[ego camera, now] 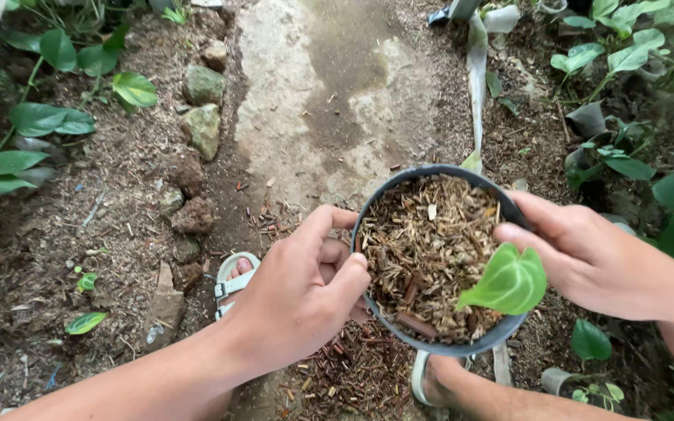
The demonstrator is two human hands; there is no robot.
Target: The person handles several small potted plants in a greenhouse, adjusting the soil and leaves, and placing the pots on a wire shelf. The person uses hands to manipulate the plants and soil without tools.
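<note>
hands (298, 292) grip pot (462, 347), hiding its sides; seedling (509, 282) stem unseen.

No labels, signs or screens show anywhere in the frame, and nothing printed. The only things close to packaging are a small dark soft bag (588, 118) in the upper right, sagging among leaves, and a pale grey cup-like sleeve (555, 380) at the lower right edge, lying on the soil. Both are plain. A dark scrap (440, 15) at the top edge is too small to tell.
</note>
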